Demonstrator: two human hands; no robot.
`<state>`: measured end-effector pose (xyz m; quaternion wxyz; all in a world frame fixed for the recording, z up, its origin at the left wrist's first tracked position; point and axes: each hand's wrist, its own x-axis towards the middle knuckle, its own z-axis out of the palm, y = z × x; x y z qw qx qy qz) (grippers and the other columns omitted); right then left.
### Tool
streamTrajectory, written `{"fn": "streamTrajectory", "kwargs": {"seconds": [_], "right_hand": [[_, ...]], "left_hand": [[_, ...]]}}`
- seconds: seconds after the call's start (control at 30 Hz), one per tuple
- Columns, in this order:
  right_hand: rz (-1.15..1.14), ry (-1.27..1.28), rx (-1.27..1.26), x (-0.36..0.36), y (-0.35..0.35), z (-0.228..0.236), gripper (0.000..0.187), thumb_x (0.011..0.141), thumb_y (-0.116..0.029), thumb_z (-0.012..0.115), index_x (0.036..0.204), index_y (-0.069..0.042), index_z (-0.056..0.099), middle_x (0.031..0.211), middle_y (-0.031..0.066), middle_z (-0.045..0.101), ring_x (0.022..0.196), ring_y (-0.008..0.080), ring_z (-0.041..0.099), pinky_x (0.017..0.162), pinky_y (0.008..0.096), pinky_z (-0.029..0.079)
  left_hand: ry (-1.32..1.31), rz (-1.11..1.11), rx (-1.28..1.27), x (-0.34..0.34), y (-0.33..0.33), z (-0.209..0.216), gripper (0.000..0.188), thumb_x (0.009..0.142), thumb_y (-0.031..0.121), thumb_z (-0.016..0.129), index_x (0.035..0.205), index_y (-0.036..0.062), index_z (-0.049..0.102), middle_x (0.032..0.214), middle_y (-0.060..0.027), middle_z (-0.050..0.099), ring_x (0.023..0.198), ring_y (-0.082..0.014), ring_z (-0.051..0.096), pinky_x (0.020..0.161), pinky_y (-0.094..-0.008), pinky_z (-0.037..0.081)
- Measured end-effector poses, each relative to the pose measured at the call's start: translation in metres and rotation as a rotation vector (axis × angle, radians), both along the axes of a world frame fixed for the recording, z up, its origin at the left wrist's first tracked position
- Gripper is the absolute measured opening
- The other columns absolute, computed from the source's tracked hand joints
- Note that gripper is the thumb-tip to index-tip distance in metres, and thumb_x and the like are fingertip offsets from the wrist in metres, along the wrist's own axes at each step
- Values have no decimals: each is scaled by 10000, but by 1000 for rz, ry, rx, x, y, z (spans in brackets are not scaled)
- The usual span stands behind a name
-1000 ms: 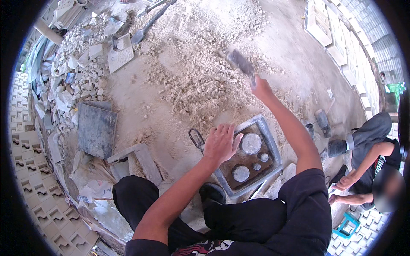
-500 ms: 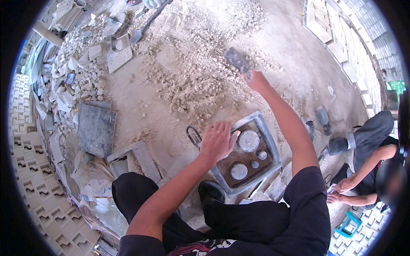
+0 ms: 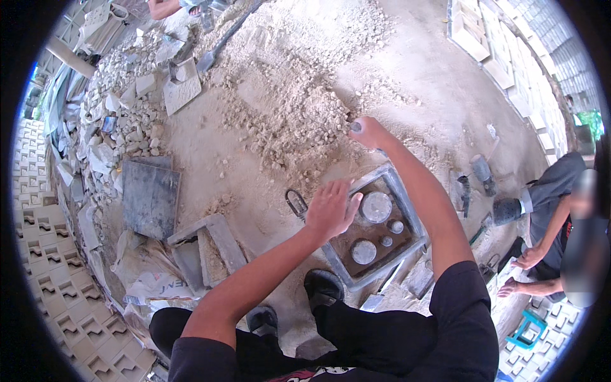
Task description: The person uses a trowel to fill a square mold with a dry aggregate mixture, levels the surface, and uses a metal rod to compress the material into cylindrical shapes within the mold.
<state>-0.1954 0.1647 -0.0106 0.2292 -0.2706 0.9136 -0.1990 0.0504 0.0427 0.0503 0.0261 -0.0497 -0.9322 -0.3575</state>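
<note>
A square metal mould (image 3: 349,277) lies on the ground before me, with two large round discs (image 3: 376,207) and two small ones standing in its brown bed. My left hand (image 3: 331,208) lies over its upper left edge, fingers stretched out and holding nothing. Beyond the mould, my right hand (image 3: 370,132) is closed round the handle of a trowel (image 3: 356,127). The trowel's blade dips into the near right edge of a heap of pale crumbly mix (image 3: 299,121), mostly hidden there. A wire loop handle (image 3: 295,202) sticks out at the mould's left side.
Left of me are a dark square plate (image 3: 150,196), a grey frame piece (image 3: 223,239) and stone rubble (image 3: 137,121). A shovel (image 3: 223,41) lies by the heap. At right a seated person (image 3: 541,235) works near a teal stool (image 3: 527,329). Pale blocks (image 3: 484,38) line the far right.
My right hand has moved down and slightly left, bringing the trowel from above the ground into the heap's edge. My left hand stays on the mould. Another person's arm appears at the top left.
</note>
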Motion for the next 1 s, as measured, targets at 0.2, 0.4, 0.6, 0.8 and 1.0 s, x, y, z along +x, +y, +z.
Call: {"fn": "streamTrajectory", "kwargs": {"seconds": [0.2,0.4,0.6,0.8,1.0], "right_hand": [[-190,-57,-47,20,-3,42,359,839,-344,645,816,13,608,677,125,625,563,223,587,575,372,477],[-299,-214,-154,46,28,86,329,798,-340,648,733,-22,593,620,89,587,533,188,562,574,360,473],[-334,-235,-216,88,49,127,350,808,-351,664,707,-27,581,575,55,542,483,156,518,518,337,446],[-355,9,-63,177,127,134,438,819,-429,673,761,0,608,660,134,596,599,251,585,615,403,474],[-355,215,-148,236,167,116,443,801,-418,689,860,19,646,791,240,643,754,397,638,677,445,478]], "left_hand": [[178,82,146,-6,-31,-44,446,1004,370,377,1267,30,497,1155,-198,559,1096,-375,528,969,-459,393],[-39,346,470,-68,-86,-9,396,1008,337,423,1167,-11,524,1085,-204,543,1033,-330,538,955,-436,406],[-35,321,719,-135,-70,12,570,1019,431,302,1252,-52,497,1259,-229,516,1203,-323,484,1044,-410,359],[-151,64,767,-120,3,24,704,1015,484,153,1364,-50,450,1353,-242,499,1275,-363,457,1103,-423,310],[-16,-75,648,-70,58,-2,643,1020,426,183,1372,-55,423,1341,-263,501,1283,-389,450,1106,-447,296]]}}
